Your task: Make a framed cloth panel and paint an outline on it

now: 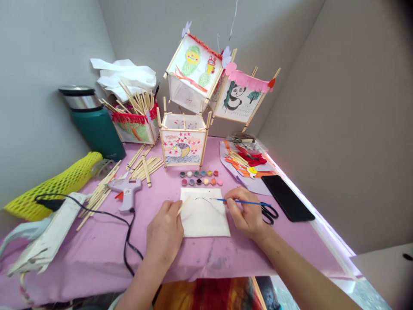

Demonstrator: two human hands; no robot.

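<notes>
A white square sheet (205, 219) lies on the pink cloth near the front edge, with a thin dark curved line on its upper part. My right hand (244, 212) pinches a blue paintbrush (238, 201) whose dark tip touches the sheet at the line's right end. At the sheet's left edge, my left hand (166, 228) holds a short, pale wooden stick (183, 205) between thumb and forefinger. Just behind the sheet stand two rows of small paint pots (199, 182) in several colours.
A lilac glue gun (128, 192) with a black cable, wooden sticks (146, 168) and a green bottle (97, 129) are left. Decorated paper lanterns (183, 146) stand behind. Black scissors (269, 213) and a phone (287, 198) lie right.
</notes>
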